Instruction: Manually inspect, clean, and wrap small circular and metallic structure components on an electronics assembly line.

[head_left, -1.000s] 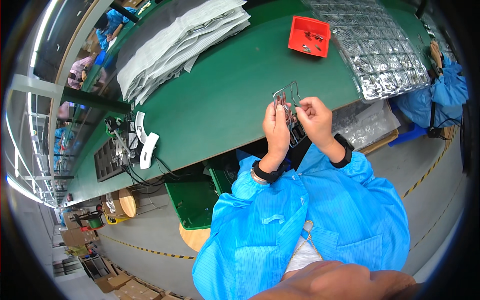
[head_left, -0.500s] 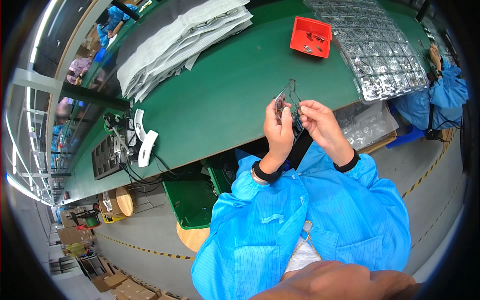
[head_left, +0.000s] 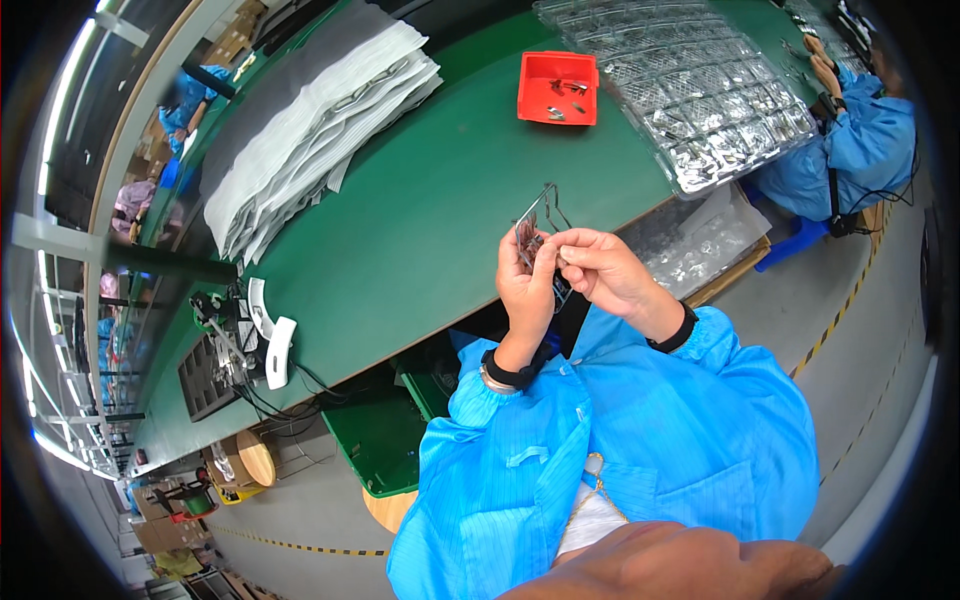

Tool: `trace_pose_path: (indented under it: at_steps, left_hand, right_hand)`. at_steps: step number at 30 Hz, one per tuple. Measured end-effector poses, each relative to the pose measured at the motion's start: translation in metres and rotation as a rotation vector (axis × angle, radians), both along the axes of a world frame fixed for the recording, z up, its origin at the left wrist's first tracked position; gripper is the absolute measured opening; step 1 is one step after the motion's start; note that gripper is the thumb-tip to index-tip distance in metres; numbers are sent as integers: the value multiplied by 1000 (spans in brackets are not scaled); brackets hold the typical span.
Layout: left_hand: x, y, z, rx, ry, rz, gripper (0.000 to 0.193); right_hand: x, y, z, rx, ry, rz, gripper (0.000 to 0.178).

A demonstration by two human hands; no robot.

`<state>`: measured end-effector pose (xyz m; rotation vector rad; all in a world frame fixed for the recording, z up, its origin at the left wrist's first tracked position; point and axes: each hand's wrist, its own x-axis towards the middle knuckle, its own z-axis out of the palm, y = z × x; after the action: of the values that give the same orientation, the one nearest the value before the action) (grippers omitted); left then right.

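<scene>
Both hands are raised over the front edge of the green table [head_left: 400, 230]. My left hand [head_left: 525, 290] is closed around a thin dark metal wire frame [head_left: 548, 192], which sticks up past the fingertips. Small reddish-brown pieces [head_left: 528, 237] sit at the fingers of that hand, too small to name. My right hand [head_left: 615, 278] pinches close beside the left thumb, its fingertips almost touching it. What lies in this pinch is hidden. Farther back stands a red plastic bin [head_left: 540, 68] with several small dark and silvery parts [head_left: 566, 88] inside.
Clear plastic trays of shiny metal parts [head_left: 700, 130] cover the far right. White sheets [head_left: 310, 130] are stacked at the left, near a small fixture with white curved pieces [head_left: 280, 352]. A green crate [head_left: 375, 440] stands below the edge. A co-worker in blue [head_left: 860, 140] sits at right.
My right fingertips have moved left, from the side of the wire frame to my left thumb. The whole view has shifted, so the bin and trays appear farther left.
</scene>
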<state>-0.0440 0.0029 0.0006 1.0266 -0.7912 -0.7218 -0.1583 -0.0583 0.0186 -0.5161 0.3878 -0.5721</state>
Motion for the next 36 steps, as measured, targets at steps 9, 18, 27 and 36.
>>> trace_pose_path:
  at_steps: [9, 18, 27, 36]
  left_hand:
    - [-5, -8, -8, 21, -37, 14, 33]
    - [-4, -10, -8, 24, 60, -37, 32]
    - [4, -5, 0, 56, 34, 17, 33]
    - [33, -1, 7, 107, 448, -28, 19]
  right_hand:
    - [-10, -4, -8, 64, -56, 20, 25]
    - [-9, -7, -12, 56, -71, -12, 26]
    - [2, -34, 3, -254, 67, -159, 22]
    - [24, -189, -7, -1936, 1110, -775, 26]
